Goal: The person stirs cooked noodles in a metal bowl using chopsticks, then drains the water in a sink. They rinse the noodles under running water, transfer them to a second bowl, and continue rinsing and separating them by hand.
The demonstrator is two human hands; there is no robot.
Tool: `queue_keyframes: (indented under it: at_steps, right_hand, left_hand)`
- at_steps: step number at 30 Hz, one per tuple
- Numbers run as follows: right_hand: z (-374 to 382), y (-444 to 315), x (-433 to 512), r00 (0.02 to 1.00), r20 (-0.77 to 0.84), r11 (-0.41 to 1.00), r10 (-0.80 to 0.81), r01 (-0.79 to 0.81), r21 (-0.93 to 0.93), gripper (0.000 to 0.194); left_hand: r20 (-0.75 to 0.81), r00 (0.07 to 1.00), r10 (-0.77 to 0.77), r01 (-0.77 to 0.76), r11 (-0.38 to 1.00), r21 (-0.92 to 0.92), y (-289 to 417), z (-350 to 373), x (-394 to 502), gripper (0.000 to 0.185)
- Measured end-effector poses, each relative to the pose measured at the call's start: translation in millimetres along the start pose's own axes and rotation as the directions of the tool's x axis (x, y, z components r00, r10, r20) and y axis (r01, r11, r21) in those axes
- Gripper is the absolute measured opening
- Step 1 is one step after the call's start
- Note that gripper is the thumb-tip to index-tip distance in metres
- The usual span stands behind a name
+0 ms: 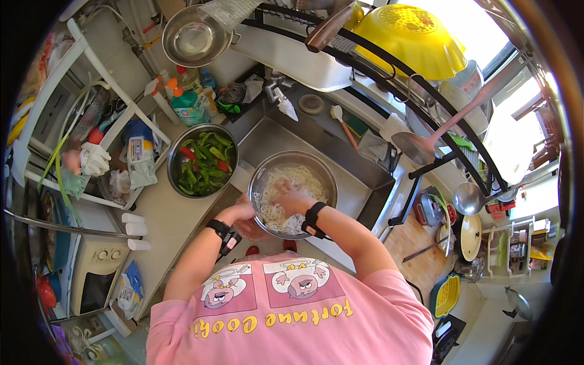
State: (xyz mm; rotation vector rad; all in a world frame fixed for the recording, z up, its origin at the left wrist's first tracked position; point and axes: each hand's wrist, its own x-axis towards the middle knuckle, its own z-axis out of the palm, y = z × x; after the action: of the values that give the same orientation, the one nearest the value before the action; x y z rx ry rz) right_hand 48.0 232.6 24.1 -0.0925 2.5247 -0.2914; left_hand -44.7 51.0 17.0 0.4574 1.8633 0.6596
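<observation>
A round stainless steel bowl with pale noodle-like strands in it is at the near side of the steel sink. My left hand grips the bowl's left rim, its fingertips partly hidden. Inside the bowl my right hand rests among the strands, blurred, with its fingers apart; whether it holds some of them is unclear. Left of the sink, on the counter, stands a second steel bowl of sliced green peppers with a few red pieces.
A faucet rises behind the sink, near a dish brush. Soap bottles stand at the back left. A black dish rack with hanging ladles spans the upper right. A wooden cutting board lies at right, a white shelf at left.
</observation>
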Motion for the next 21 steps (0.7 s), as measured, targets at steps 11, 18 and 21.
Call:
queue_keyframes:
  at_steps: [11,18,21]
  right_hand:
    - [5,30,-31,0.971,0.142,0.981,0.195,-0.194,-0.019,0.065]
    - [24,17,-21,0.993,0.007,0.97,-0.119,0.115,0.214,0.052]
    - [22,19,-17,0.993,-0.115,0.959,0.01,0.023,0.283,0.055]
  left_hand:
    - [0.103,0.989,-0.104,0.114,0.988,-0.102,1,-2,-3,0.075]
    - [0.137,0.984,-0.115,0.128,0.987,-0.094,-3,-3,6,0.079]
    - [0.088,0.99,-0.109,0.116,0.99,-0.084,-4,-1,4,0.081]
